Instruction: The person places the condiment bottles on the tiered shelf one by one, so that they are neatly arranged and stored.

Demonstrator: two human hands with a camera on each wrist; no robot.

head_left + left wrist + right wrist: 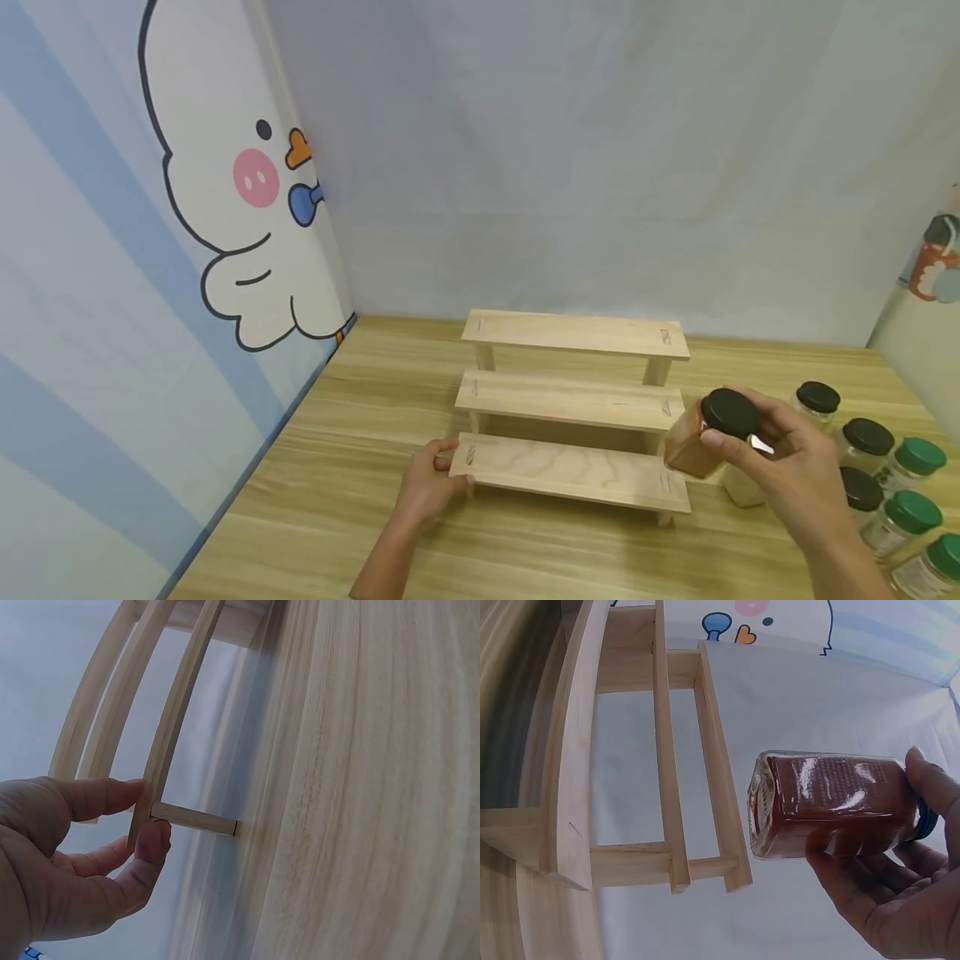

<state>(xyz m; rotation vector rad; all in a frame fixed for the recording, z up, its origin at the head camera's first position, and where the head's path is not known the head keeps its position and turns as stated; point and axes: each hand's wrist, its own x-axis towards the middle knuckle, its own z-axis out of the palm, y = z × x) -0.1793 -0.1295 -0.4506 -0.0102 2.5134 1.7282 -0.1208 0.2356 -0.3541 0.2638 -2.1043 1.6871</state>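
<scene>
A three-tier wooden rack (570,471) stands on the table. My left hand (433,482) pinches the left end of its lowest shelf, thumb on one face and fingers on the other, as the left wrist view shows. In my right hand (798,454) is a square glass spice jar (840,799) with a black lid and reddish-brown powder inside. The thumb and fingers hold it near the lid, and it is tilted, just past the right end of the lowest shelf in the head view. All three shelves are bare.
Behind the right hand another jar (742,487) with pale contents stands on the table, partly hidden. Several more jars with black lids (868,437) and green lids (912,512) stand at the right. Fabric walls (600,167) rise behind and at the sides of the table.
</scene>
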